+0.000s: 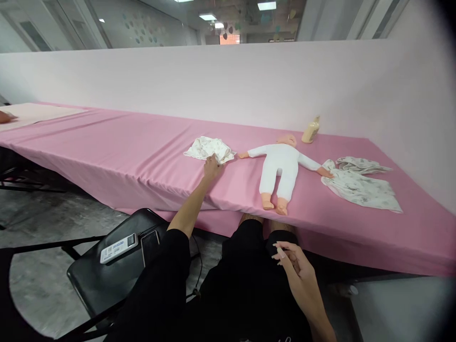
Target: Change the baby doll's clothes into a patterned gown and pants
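The left hand (211,167) reaches to mid-frame, fingers pinched on the near edge of a folded cloth (209,148), white with a faint print, lying flat on the pink table (124,147); its long axis runs left to right. The right hand (294,263) rests low in the frame, fingers loosely spread, holding nothing.

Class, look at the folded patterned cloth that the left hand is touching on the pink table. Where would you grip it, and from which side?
Probably at its near edge, coming from the table's front. The folded cloth lies flat, so only its edges offer a pinch, and the left hand already rests at that near edge. The doll lies to its right, apart from it.
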Demonstrator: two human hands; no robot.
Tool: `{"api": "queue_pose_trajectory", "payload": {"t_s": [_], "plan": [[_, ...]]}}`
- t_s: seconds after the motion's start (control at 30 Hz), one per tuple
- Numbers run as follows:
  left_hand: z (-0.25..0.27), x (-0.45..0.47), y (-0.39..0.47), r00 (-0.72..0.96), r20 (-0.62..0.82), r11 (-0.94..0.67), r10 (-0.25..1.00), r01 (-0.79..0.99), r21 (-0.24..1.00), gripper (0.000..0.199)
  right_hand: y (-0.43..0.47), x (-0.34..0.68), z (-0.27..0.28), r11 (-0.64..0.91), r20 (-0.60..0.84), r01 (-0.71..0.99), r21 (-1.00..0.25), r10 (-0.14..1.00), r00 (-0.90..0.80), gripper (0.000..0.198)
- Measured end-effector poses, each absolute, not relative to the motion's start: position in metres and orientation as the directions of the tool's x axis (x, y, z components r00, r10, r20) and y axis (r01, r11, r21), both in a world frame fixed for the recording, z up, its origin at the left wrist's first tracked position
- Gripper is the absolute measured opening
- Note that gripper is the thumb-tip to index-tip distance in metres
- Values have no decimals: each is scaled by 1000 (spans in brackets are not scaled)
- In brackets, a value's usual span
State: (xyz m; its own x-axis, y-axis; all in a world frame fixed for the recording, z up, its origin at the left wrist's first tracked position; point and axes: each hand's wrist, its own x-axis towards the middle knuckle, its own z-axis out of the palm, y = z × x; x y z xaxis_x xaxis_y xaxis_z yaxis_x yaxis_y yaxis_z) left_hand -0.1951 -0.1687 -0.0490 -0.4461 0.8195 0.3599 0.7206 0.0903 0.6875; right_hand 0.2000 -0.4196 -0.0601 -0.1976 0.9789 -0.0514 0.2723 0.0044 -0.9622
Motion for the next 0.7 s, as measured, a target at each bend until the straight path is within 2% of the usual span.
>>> {"api": "queue_pose_trajectory", "payload": {"t_s": [0.1, 0.17, 0.27, 0.33, 0.53, 0.63, 0.7], "plan": [[-47, -191, -157, -463, 384, 226, 799, 822, 522, 92, -420, 198, -59, 6, -49, 261, -965, 978, -204, 40], [-45, -190, -150, -473, 393, 259, 788, 835, 486, 79, -419, 197, -59, 17, -40, 262, -965, 977, -210, 38], [-38, -191, -142, -445, 371, 234, 815, 838, 493, 50, -418, 197, -59, 31, -23, 256, -966, 978, -206, 35], [-31, -195, -143, -423, 367, 208, 829, 841, 500, 42, -417, 198, -58, 39, -11, 246, -968, 980, -197, 34], [-8, -233, -188, -419, 475, 196, 774, 872, 449, 37, -415, 201, -59, 32, -8, 226, -974, 984, -176, 34], [-8, -264, -241, -441, 546, 282, 712, 892, 353, 42, -404, 214, -60, 63, 32, 210, -976, 988, -151, 34], [-15, -284, -278, -484, 561, 358, 671, 875, 327, 43, -388, 232, -59, 92, 79, 227, -970, 995, -68, 35]]}}
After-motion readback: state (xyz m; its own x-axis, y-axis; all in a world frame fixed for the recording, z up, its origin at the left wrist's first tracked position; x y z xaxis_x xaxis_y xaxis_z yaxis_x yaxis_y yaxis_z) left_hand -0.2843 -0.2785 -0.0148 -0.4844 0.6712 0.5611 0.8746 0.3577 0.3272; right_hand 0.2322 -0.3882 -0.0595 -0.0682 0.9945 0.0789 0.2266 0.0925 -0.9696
